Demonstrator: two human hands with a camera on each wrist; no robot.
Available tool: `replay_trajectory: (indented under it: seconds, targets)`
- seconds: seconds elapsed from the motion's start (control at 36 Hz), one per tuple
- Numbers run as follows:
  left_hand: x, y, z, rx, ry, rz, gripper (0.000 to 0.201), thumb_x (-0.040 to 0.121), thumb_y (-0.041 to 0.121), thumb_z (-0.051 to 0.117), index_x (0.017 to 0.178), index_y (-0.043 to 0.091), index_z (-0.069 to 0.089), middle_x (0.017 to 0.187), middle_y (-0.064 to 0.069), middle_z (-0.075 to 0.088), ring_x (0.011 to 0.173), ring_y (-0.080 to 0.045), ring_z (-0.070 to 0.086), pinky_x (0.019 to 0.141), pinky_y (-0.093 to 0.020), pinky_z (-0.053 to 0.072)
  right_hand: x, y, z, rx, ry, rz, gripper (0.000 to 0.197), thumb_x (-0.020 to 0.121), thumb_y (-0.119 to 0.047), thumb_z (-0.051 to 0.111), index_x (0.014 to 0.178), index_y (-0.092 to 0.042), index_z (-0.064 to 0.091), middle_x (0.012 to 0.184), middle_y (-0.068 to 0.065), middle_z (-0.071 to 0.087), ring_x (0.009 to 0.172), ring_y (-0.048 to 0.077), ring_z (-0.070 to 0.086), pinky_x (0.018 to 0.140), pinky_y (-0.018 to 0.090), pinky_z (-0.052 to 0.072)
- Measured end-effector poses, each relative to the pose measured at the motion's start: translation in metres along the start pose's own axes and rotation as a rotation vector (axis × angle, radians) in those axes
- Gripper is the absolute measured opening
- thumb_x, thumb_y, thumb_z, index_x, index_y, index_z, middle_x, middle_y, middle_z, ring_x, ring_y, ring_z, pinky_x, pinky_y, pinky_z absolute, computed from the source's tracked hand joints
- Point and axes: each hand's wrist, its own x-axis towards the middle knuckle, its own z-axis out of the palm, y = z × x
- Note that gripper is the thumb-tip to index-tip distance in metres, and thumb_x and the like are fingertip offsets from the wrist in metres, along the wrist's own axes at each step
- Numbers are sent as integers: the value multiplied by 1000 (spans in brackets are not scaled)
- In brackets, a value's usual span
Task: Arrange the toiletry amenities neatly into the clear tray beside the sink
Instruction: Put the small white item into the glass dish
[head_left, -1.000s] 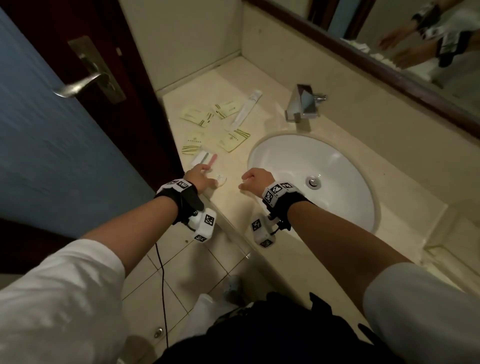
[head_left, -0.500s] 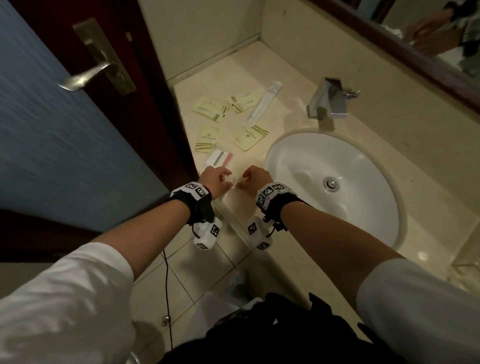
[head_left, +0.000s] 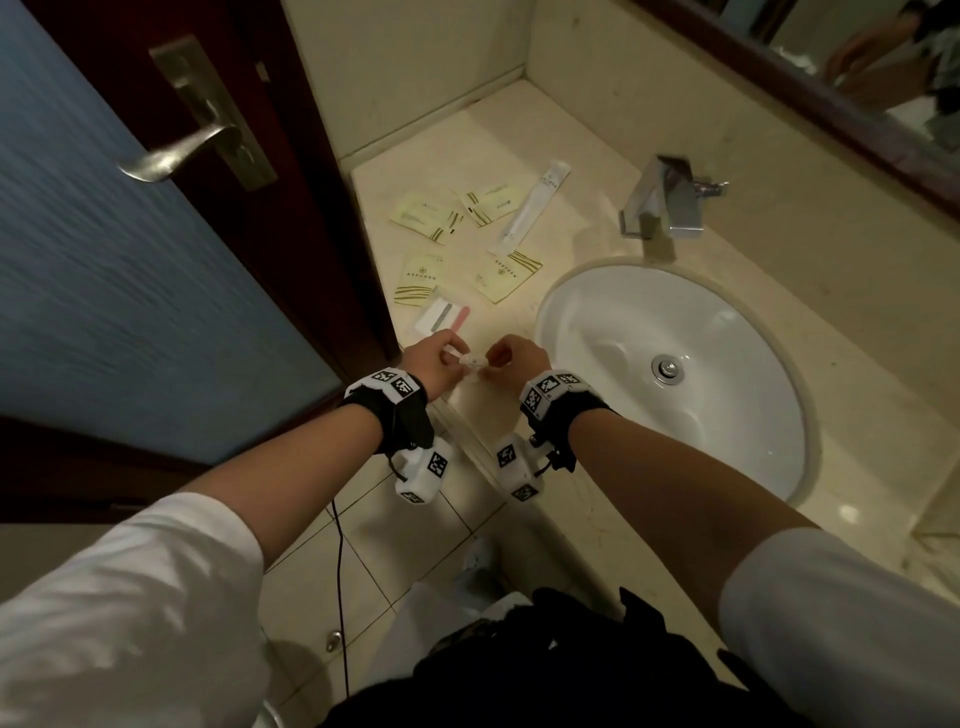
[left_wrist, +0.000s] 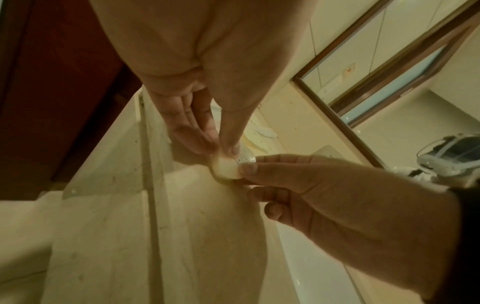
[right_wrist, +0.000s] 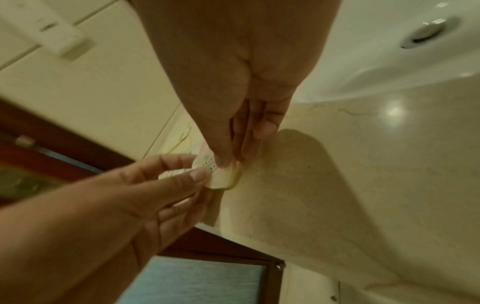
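Small round soap (head_left: 474, 363): you pinch it from both sides, left hand (head_left: 432, 365) and right hand (head_left: 519, 357), just above the counter's (head_left: 571, 208) front edge. Beyond your grip, five sachets (head_left: 422, 271) and a tube (head_left: 532, 202) lie loose; nothing is arranged yet. No tray shows in any view. Only the wrist views show the soap's dotted face.

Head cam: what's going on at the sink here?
A person stands at a bathroom counter, both hands on one small round wrapped soap just above its front edge. The left hand and right hand each pinch it by the fingertips. Yellow sachets, a white tube and a small card packet lie loose beside the basin. No clear tray is in view.
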Motion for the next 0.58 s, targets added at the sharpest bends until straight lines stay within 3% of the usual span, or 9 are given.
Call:
replay_trajectory:
  seconds: [0.08,0.17,0.22,0.28,0.33,0.36,0.42,0.44,0.58]
  targets:
    - [-4,2,0,-135,23,-28,17,81,14,71,94,21,63,65,5,55,63,-11,55,64,-21,47,-1,4,-4,141,-8,51,19,78,-23,74,94,-18,65,94,0,65,89,17,61,84,30,51]
    - [-9,13,-1,-336,-20,-73,16,80,8,73,87,18,62,76,-11,66,67,-23,62,75,-36,54,-7,7,-9,366,1,89,17,76,-18,78,77,-23,61,79,0,64,79,20,62,80,33,54]
    - [-9,18,2,-467,-46,-101,17,79,3,73,88,14,63,106,-20,67,71,-25,64,76,-34,56,-13,8,-16,536,5,111,17,78,-10,76,77,-19,62,74,4,63,69,20,60,70,29,54]
    - [-9,25,7,-587,-58,-106,17,79,-1,72,93,7,64,142,-8,48,82,-24,67,78,-30,58,-21,8,-25,729,-17,131,14,82,-2,70,81,-13,61,75,8,62,63,17,58,63,23,53]
    - [-10,34,14,-662,-74,-125,25,80,0,72,103,3,65,151,6,34,86,-16,66,76,-25,59,-30,12,-36,888,-30,146,12,85,3,65,84,-8,60,77,10,62,64,18,60,61,22,54]
    - [-9,39,19,-699,-90,-143,28,80,1,72,106,6,64,146,2,41,83,-13,65,71,-21,58,-34,16,-42,934,-34,147,10,86,4,64,87,-6,61,78,11,62,66,19,61,62,22,54]
    - [-15,53,28,-784,-153,-193,24,83,1,68,103,13,61,110,-10,64,71,-10,62,62,-16,56,-42,26,-54,998,-22,150,10,86,3,63,96,-1,62,82,13,64,70,20,63,67,23,55]
    - [-18,61,34,-818,-201,-208,18,85,1,66,99,12,62,95,-11,65,67,-10,61,60,-15,55,-47,32,-60,1028,-10,152,11,86,3,63,97,0,63,83,14,65,72,21,64,68,23,55]
    - [-24,92,78,-849,-300,-209,11,87,1,63,98,-1,66,90,-11,67,64,-5,68,61,-10,53,-74,70,-91,1120,94,165,8,88,2,60,92,-4,64,87,17,66,75,22,66,69,22,56]
